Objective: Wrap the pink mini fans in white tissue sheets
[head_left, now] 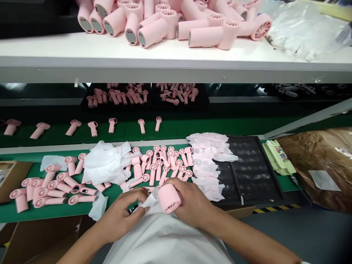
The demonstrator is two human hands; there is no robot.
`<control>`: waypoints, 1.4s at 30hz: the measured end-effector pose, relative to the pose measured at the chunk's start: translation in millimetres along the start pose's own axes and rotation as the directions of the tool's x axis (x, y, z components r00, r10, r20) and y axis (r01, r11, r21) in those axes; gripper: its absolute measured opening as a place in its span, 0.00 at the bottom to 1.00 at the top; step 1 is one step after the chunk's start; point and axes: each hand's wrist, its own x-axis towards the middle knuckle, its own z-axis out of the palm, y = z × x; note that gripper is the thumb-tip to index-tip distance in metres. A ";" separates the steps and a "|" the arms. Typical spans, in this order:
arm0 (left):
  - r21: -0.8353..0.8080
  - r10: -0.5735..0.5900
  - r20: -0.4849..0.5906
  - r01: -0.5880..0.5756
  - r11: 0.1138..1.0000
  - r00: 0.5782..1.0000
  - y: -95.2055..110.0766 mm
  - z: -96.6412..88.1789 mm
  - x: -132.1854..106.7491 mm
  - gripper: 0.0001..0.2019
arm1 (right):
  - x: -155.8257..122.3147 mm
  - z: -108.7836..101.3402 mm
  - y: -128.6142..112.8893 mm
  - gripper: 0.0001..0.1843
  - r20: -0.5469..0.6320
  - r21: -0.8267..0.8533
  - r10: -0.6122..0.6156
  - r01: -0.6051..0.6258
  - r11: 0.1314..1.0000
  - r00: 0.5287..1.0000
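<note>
My right hand [194, 201] is closed around a pink handheld fan [168, 198], its round vented head pointing toward me. The fan's handle is mostly hidden by my fingers. My left hand [125, 211] pinches a thin white wrapping sleeve [154, 201] just left of the fan head. Whether any of the handle is inside the sleeve I cannot tell. Beyond my hands, many loose pink fans [156, 167] lie on the green bench, with a pile of white sleeves [106, 163] to their left. Wrapped fans [207, 165] are lined up on the black tray at right.
A shelf [165, 69] crosses above, heaped with pink fans [155, 31] and a clear plastic bag [305, 33]. A green conveyor [126, 132] behind carries spaced fans. At right are a black tray [253, 168], green paper cards [279, 157] and a brown bag [321, 157].
</note>
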 end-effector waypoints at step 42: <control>-0.138 -0.237 -0.263 0.207 0.969 0.935 46.3 20.6 68.7 0.12 | -20.4 -21.3 1.0 0.16 0.099 0.079 0.183 -0.191 0.978 0.978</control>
